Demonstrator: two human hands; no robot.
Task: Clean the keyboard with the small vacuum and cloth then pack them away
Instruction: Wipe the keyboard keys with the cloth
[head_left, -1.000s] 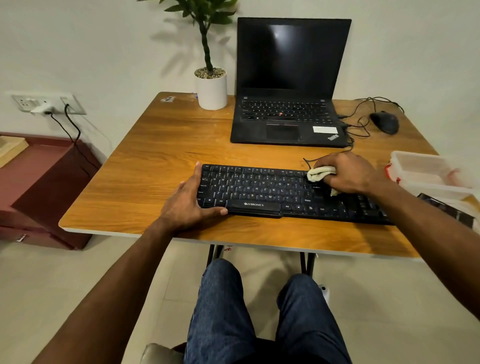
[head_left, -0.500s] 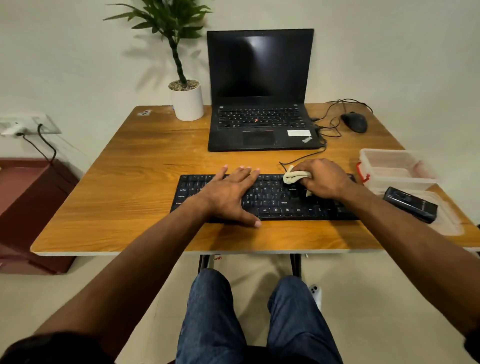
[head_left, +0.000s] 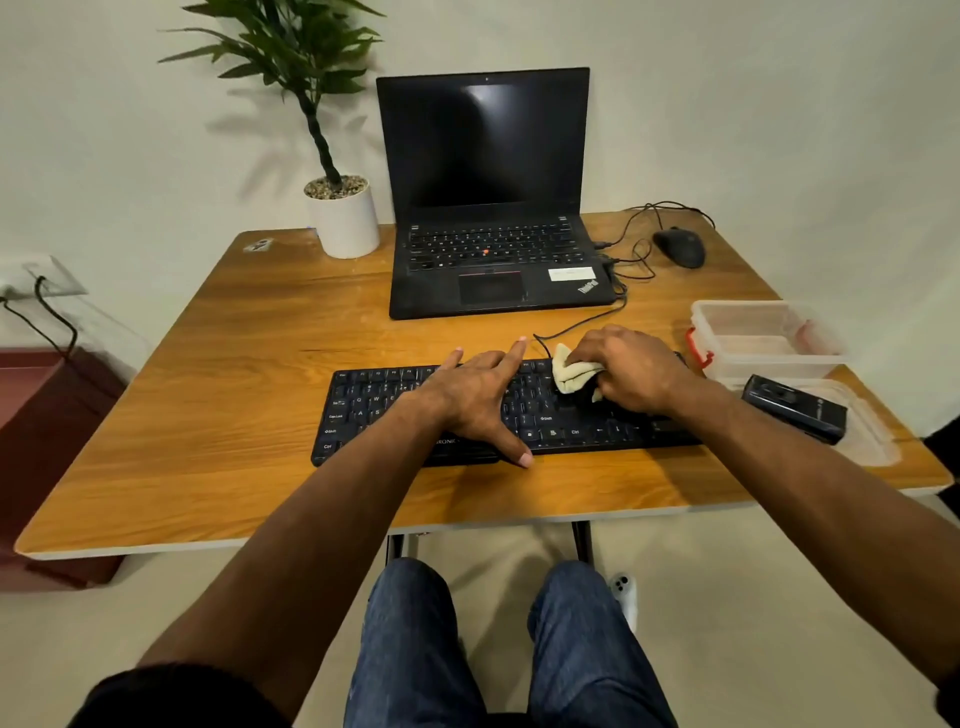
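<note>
The black keyboard lies flat near the front edge of the wooden table, with the bunched cream cloth pressed on its upper right keys. The right hand curls round the cloth and grips it, while the left hand rests flat on the middle keys with fingers straight and spread, thumb at the front edge, steadying the board. The main risk, as I judge it, is a hard sideways wipe catching a keycap edge and lifting it, or the keyboard sliding toward the table edge if the flat hand eases off. Its thin cable runs back to the open laptop; a snagged fold of cloth could tug that lead. To the right, a dark device, probably the small vacuum though the view is too poor to be sure, sits on a clear lid near the table's right edge, just beside the right forearm; an outward elbow swing could knock it off. The clear container behind it stands open for packing.
</note>
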